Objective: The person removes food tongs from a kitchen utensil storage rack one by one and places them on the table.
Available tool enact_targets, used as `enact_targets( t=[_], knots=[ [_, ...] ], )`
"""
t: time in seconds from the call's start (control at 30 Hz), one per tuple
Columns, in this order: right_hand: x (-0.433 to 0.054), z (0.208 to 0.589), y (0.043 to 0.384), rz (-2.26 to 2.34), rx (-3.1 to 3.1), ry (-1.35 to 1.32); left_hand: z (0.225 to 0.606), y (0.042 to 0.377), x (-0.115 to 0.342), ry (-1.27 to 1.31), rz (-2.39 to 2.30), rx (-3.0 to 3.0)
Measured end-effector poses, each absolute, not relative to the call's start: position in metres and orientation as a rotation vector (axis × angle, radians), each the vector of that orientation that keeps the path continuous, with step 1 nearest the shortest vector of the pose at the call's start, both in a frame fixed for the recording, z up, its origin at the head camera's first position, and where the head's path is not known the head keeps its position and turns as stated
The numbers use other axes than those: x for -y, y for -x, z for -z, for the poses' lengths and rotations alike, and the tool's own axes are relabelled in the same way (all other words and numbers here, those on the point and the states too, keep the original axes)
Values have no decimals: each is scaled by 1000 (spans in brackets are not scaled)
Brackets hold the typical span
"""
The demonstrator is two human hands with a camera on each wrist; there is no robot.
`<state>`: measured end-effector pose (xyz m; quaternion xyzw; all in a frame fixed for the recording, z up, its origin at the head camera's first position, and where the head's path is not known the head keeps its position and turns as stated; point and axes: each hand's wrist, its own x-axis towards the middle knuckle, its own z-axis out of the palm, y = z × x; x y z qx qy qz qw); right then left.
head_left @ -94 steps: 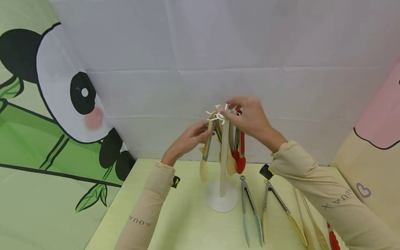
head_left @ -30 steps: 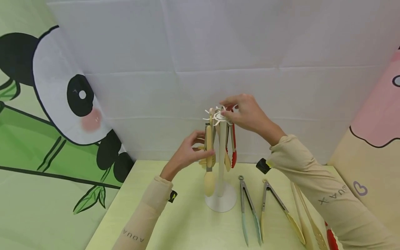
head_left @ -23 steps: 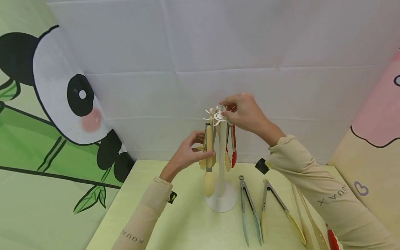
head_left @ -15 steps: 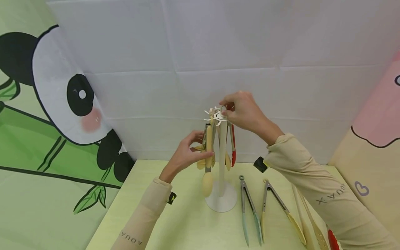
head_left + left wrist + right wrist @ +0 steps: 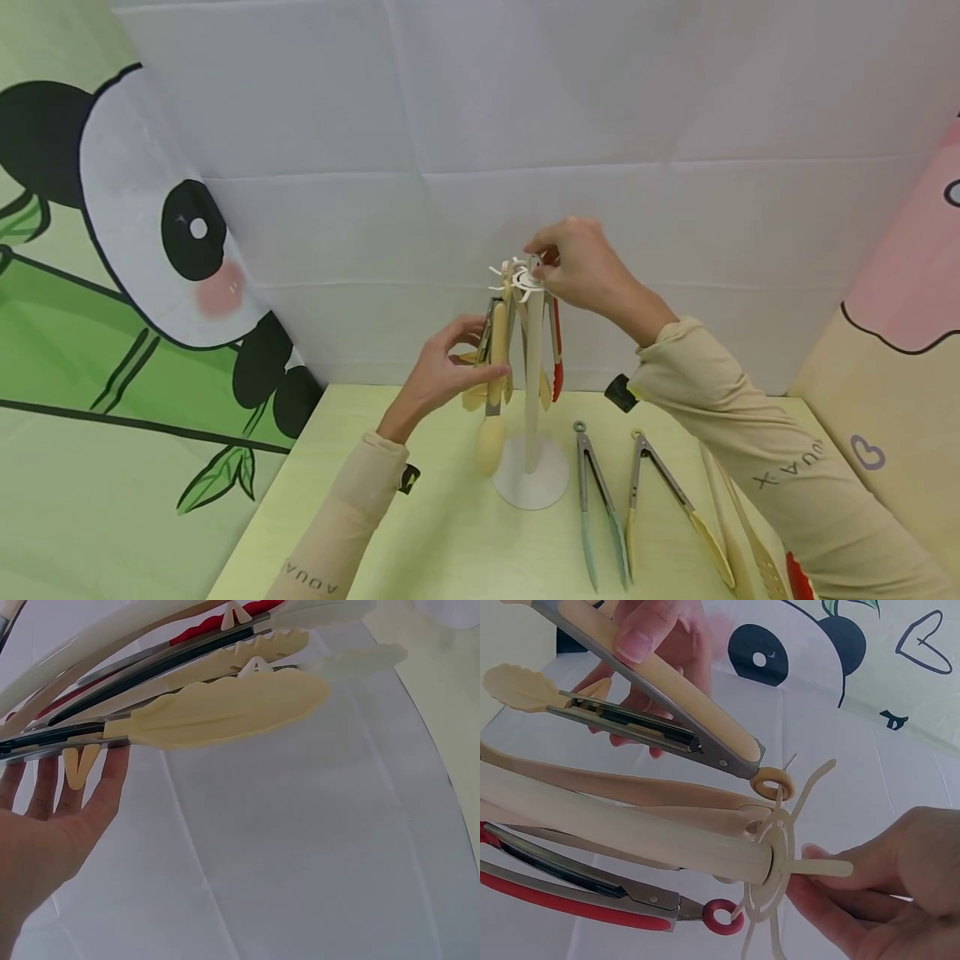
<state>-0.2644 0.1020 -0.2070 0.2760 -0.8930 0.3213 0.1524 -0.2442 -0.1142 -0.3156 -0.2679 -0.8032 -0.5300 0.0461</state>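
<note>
My left hand (image 5: pixel 438 367) grips beige-tipped kitchen tongs (image 5: pixel 491 442), thumb on one arm and fingers across the other, as the right wrist view shows. The tongs hang tip-down left of the white post of a utensil stand (image 5: pixel 532 392). Their ring (image 5: pixel 772 784) is at one hook of the stand's top wheel (image 5: pixel 769 862); whether it is fully over the hook is unclear. At that wheel, my right hand (image 5: pixel 588 262) pinches the rim or a hook between thumb and fingers. Red tongs (image 5: pixel 577 900) and several beige utensils (image 5: pixel 615 780) also hang from the stand.
On the yellow table (image 5: pixel 435 533), right of the round white base (image 5: pixel 531 492), lie teal-tipped tongs (image 5: pixel 587 467) and yellow-tipped tongs (image 5: pixel 678 496). Beyond them are a slotted beige utensil (image 5: pixel 765 558) and a red-tipped one (image 5: pixel 798 575), partly under my right sleeve.
Since the earliest frame, the wheel and hanging utensils have turned, the red tongs shifting left toward the post. My left hand and the beige tongs are lower; lately they drift slightly left.
</note>
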Motion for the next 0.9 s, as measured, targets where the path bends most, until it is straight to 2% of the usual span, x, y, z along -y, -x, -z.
enact_targets(
  t=[0.9],
  knots=[
    [-99,206,266,-934,2535,-783,303,229,140,709,1540,2438]
  ],
)
